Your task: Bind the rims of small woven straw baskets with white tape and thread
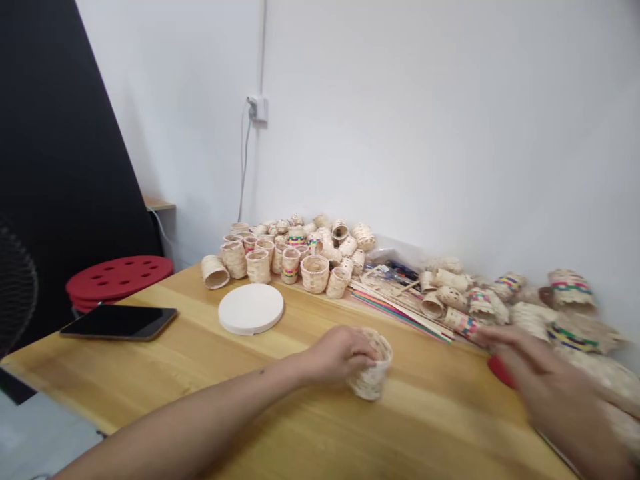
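My left hand (340, 353) is wrapped around a small woven straw basket (373, 373) that stands on the wooden table (200, 360), a little right of centre. My right hand (545, 387) is blurred by motion at the right, above the table near a red object (500, 371) and the right-hand heap of woven baskets (500, 300). Its fingers look stretched out, but the smear hides whether they hold anything.
Several small woven baskets (290, 257) are piled at the back against the white wall. Coloured strips (400, 310) lie beside them. A white round disc (251, 308) and a dark phone (120, 321) lie at the left. Red stools (117, 277) stand beyond the table's left edge.
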